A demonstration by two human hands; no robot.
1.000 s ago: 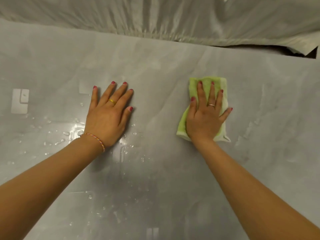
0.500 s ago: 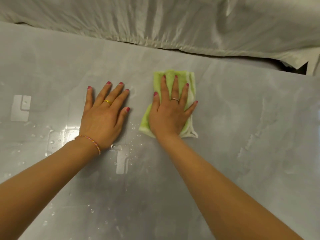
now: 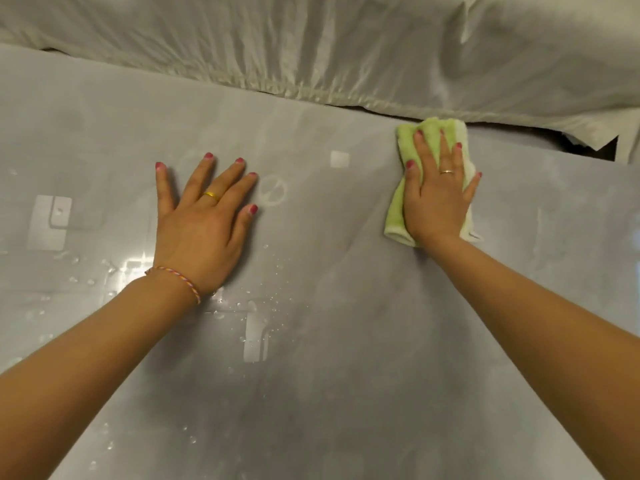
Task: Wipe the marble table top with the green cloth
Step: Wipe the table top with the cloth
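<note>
The grey marble table top [image 3: 339, 341] fills most of the view. A folded green cloth [image 3: 394, 216] lies flat on it at the far right, close to the back edge. My right hand [image 3: 438, 199] presses flat on the cloth with fingers spread, covering most of it. My left hand [image 3: 201, 226] rests palm down on the bare marble to the left, fingers apart, holding nothing. Water droplets [image 3: 273, 306] sit near my left wrist and toward the left edge.
A pale, wrinkled fabric sheet [image 3: 346, 53] runs along the far edge of the table. A dark gap [image 3: 588, 147] shows at the back right between the sheet and the table. Bright light reflections [image 3: 135, 268] lie on the wet marble at left.
My right hand has slid the green cloth from beside my left hand out to the right and toward the back edge. My left hand has stayed planted on the marble.
</note>
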